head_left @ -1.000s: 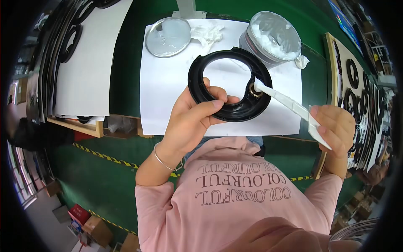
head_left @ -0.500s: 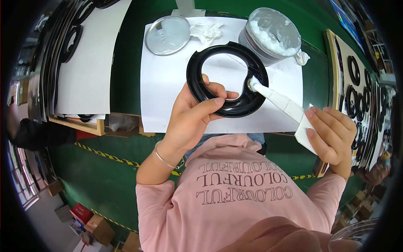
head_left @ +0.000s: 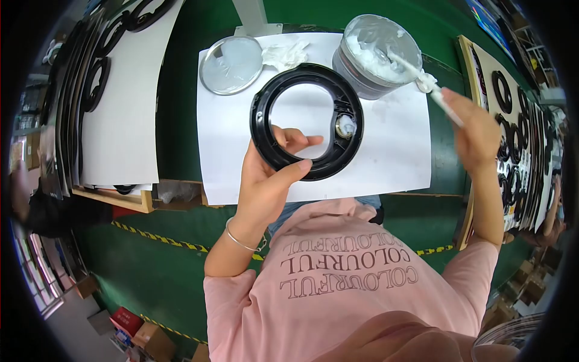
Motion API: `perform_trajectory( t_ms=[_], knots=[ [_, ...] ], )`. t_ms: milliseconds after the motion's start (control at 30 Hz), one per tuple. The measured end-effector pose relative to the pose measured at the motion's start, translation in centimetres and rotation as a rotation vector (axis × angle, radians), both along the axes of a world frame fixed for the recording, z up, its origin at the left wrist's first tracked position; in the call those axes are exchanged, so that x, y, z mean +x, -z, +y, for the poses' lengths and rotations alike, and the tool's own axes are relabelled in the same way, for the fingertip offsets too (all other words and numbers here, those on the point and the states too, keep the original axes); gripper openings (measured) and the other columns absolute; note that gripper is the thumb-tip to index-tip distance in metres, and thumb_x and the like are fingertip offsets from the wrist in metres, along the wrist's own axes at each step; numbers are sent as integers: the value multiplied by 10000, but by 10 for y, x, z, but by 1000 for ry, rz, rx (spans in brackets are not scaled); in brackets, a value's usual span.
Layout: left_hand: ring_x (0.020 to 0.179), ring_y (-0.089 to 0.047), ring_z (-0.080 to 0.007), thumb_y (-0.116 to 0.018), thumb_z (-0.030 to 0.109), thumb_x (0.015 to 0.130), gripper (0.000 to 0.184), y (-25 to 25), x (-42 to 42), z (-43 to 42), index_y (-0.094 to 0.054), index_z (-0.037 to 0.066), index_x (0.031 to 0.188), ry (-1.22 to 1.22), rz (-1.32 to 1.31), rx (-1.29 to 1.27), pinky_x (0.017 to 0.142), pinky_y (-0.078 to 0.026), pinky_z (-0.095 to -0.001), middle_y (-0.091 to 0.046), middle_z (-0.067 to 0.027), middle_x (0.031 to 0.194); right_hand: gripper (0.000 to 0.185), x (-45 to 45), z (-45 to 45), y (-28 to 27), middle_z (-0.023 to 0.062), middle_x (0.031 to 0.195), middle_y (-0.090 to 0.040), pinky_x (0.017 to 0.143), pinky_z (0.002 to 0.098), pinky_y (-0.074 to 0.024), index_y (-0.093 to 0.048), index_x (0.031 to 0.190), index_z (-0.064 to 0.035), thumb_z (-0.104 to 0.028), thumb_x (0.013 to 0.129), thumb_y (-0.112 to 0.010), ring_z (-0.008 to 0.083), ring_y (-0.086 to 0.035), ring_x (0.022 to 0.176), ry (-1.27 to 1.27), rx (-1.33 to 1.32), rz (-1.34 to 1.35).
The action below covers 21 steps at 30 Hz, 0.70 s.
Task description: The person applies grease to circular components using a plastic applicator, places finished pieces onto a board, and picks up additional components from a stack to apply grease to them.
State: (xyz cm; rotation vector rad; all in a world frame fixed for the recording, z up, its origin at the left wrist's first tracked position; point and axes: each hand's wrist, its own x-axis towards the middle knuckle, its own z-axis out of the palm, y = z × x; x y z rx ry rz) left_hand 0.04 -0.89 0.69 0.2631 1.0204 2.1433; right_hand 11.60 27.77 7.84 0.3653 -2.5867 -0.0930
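Observation:
My left hand (head_left: 271, 178) grips the lower left rim of a black plastic ring (head_left: 261, 120), thumb on top and fingers through the opening. A dab of white grease (head_left: 346, 125) sits in a small round socket on the ring's right side. My right hand (head_left: 476, 133) is closed around a white spatula (head_left: 445, 107), seen nearly edge-on. The spatula's tip reaches into a clear tub (head_left: 365, 81) of white paste at the upper right. The tub's wall and the paste show, but how deep the tip sits is hard to tell.
White paper (head_left: 386, 163) covers the green table. A round lid (head_left: 231, 65) and crumpled tissue (head_left: 286, 55) lie behind the ring, near a metal post (head_left: 250, 15). More black rings (head_left: 96, 84) lie on stacked boards at the left; another board (head_left: 482, 78) with rings stands at the right.
My right hand has lifted the spatula off the ring's socket and carried it up to the tub, leaving white grease in the socket. The ring has shifted slightly left in view.

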Motion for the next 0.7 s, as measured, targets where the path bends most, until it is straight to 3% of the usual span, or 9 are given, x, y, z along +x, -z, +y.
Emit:
perform_trajectory(
  t_ms=[100,200,367,400,433,500,533,700],
  knots=[
    [1171,-407,-345,-548,-153,681,324,1,-6,0,-404,99,825,-29,-5,-11,866,-428,-370,-497,-129,1067,220,12,-18,11,165,946,-616,687,298,-507,-595,937,14,31,720,-568,264,-620,833,-31,194,-72],
    [1209,-343,-395,-541,-154,671,315,2,-10,2,-404,104,789,-2,-90,76,936,-365,-430,-405,-248,1251,189,32,-24,7,179,963,-607,698,310,-514,-594,925,18,10,741,-554,290,-616,848,-28,209,-98],
    [1213,-335,-403,-534,-158,672,333,9,-9,7,-390,113,803,49,-66,115,977,-306,-444,-405,-276,1244,189,57,-18,-5,176,947,-620,686,311,-510,-609,902,9,27,727,-541,286,-620,849,53,99,-33],
    [1215,-330,-406,-530,-159,673,339,10,-8,9,-384,116,810,54,-46,134,990,-285,-445,-397,-288,1245,209,63,-17,-6,175,956,-621,702,302,-497,-604,934,16,32,740,-529,303,-617,861,181,-22,-51],
    [1215,-330,-406,-530,-159,673,339,9,-7,10,-384,116,810,65,-45,137,990,-285,-445,-397,-288,1245,202,54,-16,0,163,942,-626,718,283,-479,-592,975,25,8,783,-533,265,-620,846,144,-319,108],
    [1220,-321,-408,-516,-158,679,342,8,-4,11,-369,118,819,51,-66,177,1009,-251,-445,-380,-305,1249,200,59,-4,16,154,981,-606,787,265,-449,-534,1026,77,15,839,-497,186,-587,874,327,-599,141],
    [1227,-309,-412,-497,-149,692,324,8,-3,10,-361,118,813,51,-51,188,1017,-235,-448,-375,-312,1249,223,53,-2,22,96,977,-595,803,231,-416,-533,1052,66,-40,856,-516,120,-543,882,361,-746,149],
    [1233,-289,-423,-479,-138,690,315,2,-2,0,-350,128,800,31,-89,181,1020,-231,-445,-361,-310,1261,257,29,-9,33,40,927,-584,757,192,-395,-543,1052,38,-130,858,-554,72,-514,834,415,-1062,198]
  ],
)
